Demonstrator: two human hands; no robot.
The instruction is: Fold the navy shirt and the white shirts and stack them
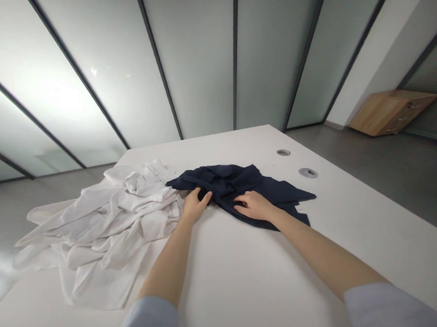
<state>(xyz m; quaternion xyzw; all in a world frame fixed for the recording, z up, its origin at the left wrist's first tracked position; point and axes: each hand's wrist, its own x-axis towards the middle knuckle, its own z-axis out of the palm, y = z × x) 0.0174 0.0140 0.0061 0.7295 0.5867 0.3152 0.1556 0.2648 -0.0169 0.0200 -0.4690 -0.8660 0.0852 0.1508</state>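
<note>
Both arms reach forward over the table [248, 285], forearms bare below light sleeves [148, 320]. Left hand [194, 205] at the near left edge of the navy cloth [224, 175], thumb out to the right, fingers partly lost among folds; touching cloth, but can't tell if that grip is closed on it. Right hand [257, 206] comes in from the right, palm down, fingers bent, thumb and index a little apart with navy showing between; on the cloth, can't tell if a fold is pinched.

Navy cloth lies mid-table, crumpled, bunched at left and centre, flatter to the right, ending in a pointed corner. Matte, dark, plain.

White fabric pile [132, 203] at left, heaped and wrinkled, right beside left hand; navy's left tip meets it. Folds block view of left fingertips. Two round grommets [283, 152] in the tabletop, right of the cloth. Behind: frosted glass partition [193, 61], wooden cabinet [382, 114] far right on grey floor [313, 140].
</note>
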